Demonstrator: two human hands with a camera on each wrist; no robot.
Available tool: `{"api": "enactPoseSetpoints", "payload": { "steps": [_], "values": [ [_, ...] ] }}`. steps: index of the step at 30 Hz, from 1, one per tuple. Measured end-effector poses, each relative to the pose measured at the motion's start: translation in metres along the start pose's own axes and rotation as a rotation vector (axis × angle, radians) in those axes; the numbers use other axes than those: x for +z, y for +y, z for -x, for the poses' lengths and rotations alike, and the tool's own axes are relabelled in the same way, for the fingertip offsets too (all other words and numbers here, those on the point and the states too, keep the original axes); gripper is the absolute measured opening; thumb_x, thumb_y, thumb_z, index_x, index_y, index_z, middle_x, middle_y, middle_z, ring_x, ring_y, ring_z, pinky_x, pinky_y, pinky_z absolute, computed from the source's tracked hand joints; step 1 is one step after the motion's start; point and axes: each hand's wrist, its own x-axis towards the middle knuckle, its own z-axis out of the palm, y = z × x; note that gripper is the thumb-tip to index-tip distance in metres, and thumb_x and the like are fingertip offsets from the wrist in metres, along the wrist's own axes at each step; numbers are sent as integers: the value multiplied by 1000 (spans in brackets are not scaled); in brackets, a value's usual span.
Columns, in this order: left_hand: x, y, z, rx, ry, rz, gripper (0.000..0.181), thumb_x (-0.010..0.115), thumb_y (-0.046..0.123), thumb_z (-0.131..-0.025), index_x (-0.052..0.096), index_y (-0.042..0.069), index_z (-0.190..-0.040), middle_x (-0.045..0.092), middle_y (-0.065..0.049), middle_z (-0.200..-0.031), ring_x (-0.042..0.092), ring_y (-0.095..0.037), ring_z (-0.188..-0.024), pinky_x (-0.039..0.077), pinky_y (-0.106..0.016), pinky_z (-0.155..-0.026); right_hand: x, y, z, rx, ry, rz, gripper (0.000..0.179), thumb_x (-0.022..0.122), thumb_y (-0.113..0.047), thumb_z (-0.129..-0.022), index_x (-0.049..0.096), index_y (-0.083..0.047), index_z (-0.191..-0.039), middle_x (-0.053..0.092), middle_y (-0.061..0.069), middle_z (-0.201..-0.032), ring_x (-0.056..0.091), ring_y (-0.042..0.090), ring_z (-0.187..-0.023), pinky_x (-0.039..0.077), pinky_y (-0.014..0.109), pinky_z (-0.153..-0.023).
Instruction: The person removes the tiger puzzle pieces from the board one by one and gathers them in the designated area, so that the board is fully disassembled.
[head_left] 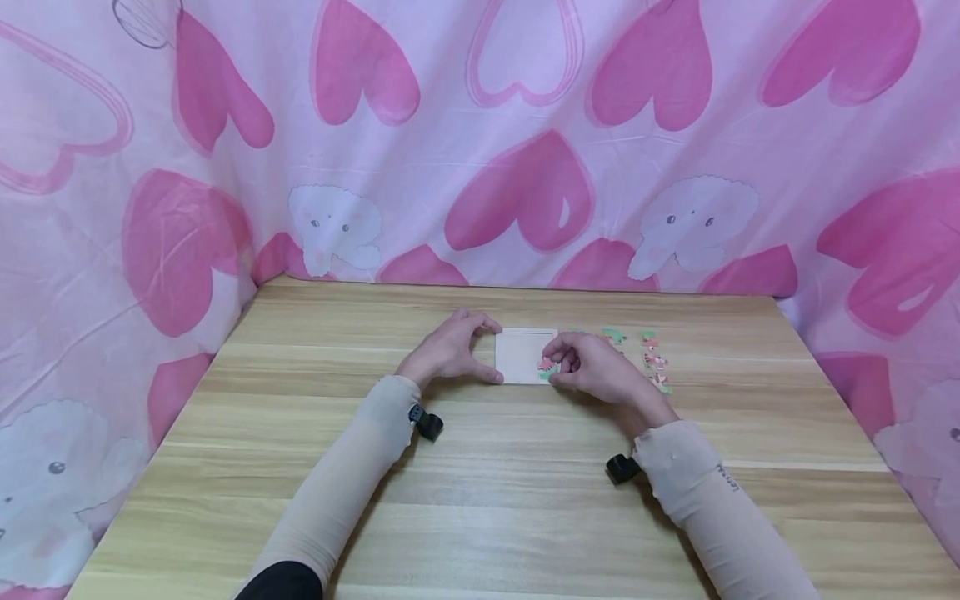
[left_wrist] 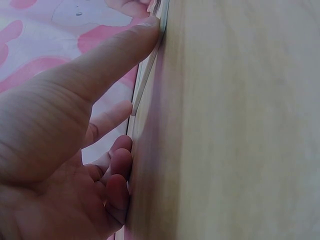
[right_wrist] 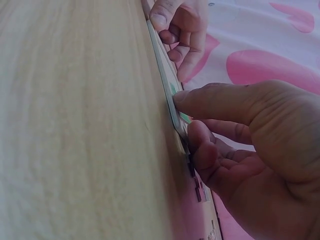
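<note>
A white rectangular puzzle tray (head_left: 517,354) lies flat on the wooden table. Thumb and index finger of my left hand (head_left: 450,348) hold it at its two left corners; the other fingers curl loosely beside it, as the left wrist view shows. A red and green puzzle piece (head_left: 545,369) is in the tray's lower right corner. My right hand (head_left: 600,367) has its thumb and bent index finger on that piece, the thumb at the tray's near edge (right_wrist: 167,87). Part of the piece is hidden by the fingers.
Right of the tray, loose puzzle pieces (head_left: 655,361) lie in a column, with a green piece (head_left: 614,335) partly behind the right hand. Wood-grain tabletop (head_left: 480,500) stretches toward me. A pink heart-patterned curtain (head_left: 517,192) hangs behind and at both sides.
</note>
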Motion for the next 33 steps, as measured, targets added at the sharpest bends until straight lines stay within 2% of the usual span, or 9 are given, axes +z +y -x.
{"api": "enactPoseSetpoints", "payload": {
  "steps": [10,20,25,33],
  "values": [
    [-1,0,-1,14,-1,-21,89,107,44,-72,67,24,-149,56,-5,-138,57,-25,-131,51,-46,-116,-3,-1,1,8,-10,-22,38,89,-5,-93,74,-8,-128,73,4,-106,66,20,-94,58,29,-84],
    [0,1,0,-1,-2,-12,89,108,45,-72,67,26,-148,56,-5,-138,57,-25,-130,51,-46,-116,-2,0,1,2,-5,-29,36,86,-5,-96,74,-8,-129,74,5,-111,65,20,-94,57,29,-82],
    [0,1,0,-2,-4,-1,88,108,44,-72,67,26,-148,56,-5,-138,57,-25,-130,50,-47,-117,-5,-1,2,25,11,-65,38,87,-4,-95,73,-7,-131,73,6,-109,65,21,-94,58,28,-81],
    [1,0,0,-1,-2,1,87,107,42,-73,67,25,-148,55,-4,-137,57,-24,-131,50,-47,-117,-14,-2,4,8,47,-84,38,83,-2,-98,72,-5,-134,70,6,-101,64,24,-92,58,27,-77]
  ]
}}
